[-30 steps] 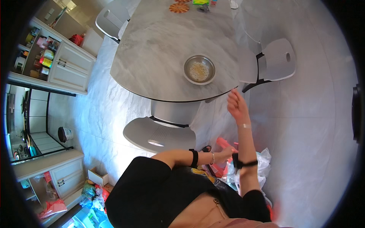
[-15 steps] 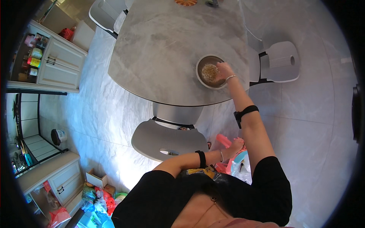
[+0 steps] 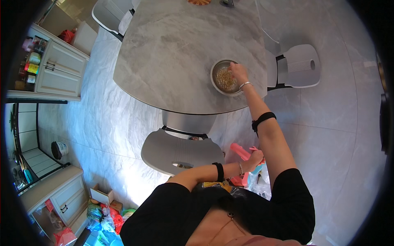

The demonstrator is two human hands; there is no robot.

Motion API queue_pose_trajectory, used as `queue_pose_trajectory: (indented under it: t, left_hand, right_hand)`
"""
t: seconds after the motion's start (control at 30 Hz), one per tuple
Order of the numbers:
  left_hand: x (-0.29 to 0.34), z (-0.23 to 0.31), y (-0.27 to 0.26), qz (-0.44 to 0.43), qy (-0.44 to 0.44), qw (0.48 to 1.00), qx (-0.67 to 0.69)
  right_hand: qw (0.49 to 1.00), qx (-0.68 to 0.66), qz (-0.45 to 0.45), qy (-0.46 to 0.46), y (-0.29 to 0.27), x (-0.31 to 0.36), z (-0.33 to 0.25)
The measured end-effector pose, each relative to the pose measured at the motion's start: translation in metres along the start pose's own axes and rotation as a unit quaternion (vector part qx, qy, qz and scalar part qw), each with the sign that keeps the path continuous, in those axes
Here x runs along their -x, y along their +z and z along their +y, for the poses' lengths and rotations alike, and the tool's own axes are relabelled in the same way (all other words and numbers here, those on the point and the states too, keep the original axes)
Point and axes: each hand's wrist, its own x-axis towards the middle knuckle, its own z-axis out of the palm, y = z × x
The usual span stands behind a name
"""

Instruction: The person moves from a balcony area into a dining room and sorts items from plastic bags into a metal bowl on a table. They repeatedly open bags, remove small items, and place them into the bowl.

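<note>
A round metal bowl [image 3: 214, 78] stands near the right front of the grey table. Pale brown grains [image 3: 226, 78] lie in its bottom. Over the bowl's right side is my right hand [image 3: 239, 74], its fingers curled together above the grains; whatever they may hold is hidden. Low beside my body, my left hand [image 3: 252, 161] is closed on a pink plastic thing [image 3: 239, 151] whose kind I cannot make out. Below that hand are clear plastic [image 3: 259, 186] and more pink and light blue plastic, partly covered by my arm.
The marbled table [image 3: 176, 53] has a curved front edge. A grey chair [image 3: 180, 151] is in front of it, another chair [image 3: 301, 65] at its right, a third [image 3: 113, 16] at far left. White cabinets [image 3: 61, 71] line the left; bags [image 3: 108, 217] lie lower left.
My right hand has shifted up and slightly left over the bowl, uncovering more grains. My left hand has turned a little beside the pink plastic thing. The whole view has drifted slightly.
</note>
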Motion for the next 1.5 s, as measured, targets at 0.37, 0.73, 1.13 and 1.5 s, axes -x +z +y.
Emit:
queue_pose_trajectory:
  t: [0.37, 0.73, 1.13, 1.5]
  left_hand:
    - [-0.002, 0.0, 0.003, 0.019, 0.007, 1.0, -0.009]
    - [0.019, 0.009, 0.006, -0.021, -0.012, 0.999, 0.033]
    - [0.021, -0.036, -0.072, -0.156, -0.028, 0.981, -0.113]
    - [0.007, -0.076, 0.003, 0.092, -0.177, 0.865, -0.459]
  right_hand:
    - [0.937, -0.269, -0.034, 0.221, -0.036, 0.013, -0.013]
    - [0.994, -0.037, 0.036, 0.097, -0.031, 0.035, -0.033]
    - [0.894, -0.246, 0.346, 0.147, -0.056, 0.171, -0.058]
    - [0.843, -0.33, 0.174, 0.386, 0.073, 0.621, 0.046]
